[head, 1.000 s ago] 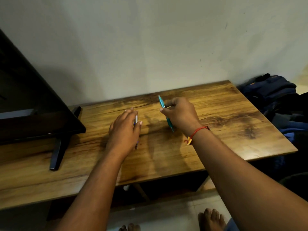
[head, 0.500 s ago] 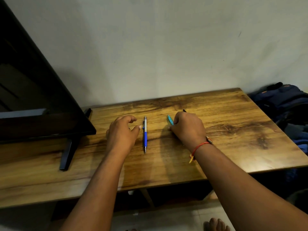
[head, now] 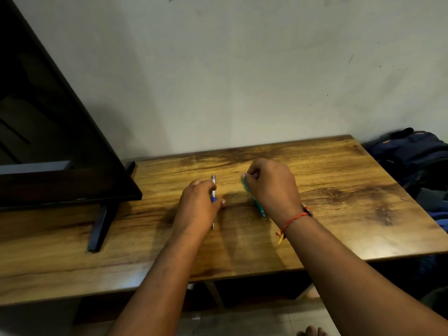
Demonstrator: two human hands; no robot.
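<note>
Wooden table [head: 339,190], pale wall [head: 242,69] behind. Blue pen [head: 213,187], beside left hand [head: 197,207] fingers moments ago, now pinched under your curled fingers and thumb. Right hand [head: 274,187] fingertips pinch teal pen [head: 255,201]. Both grips set; lift likely.

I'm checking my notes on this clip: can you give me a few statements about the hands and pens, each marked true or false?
1. The left hand grips a blue and white pen. True.
2. The right hand holds a red pen. False: it pinches a teal pen.
3. A red thread circles the right wrist. True.
4. The two pens lie crossed on the wooden table. False: they are apart, side by side.
</note>
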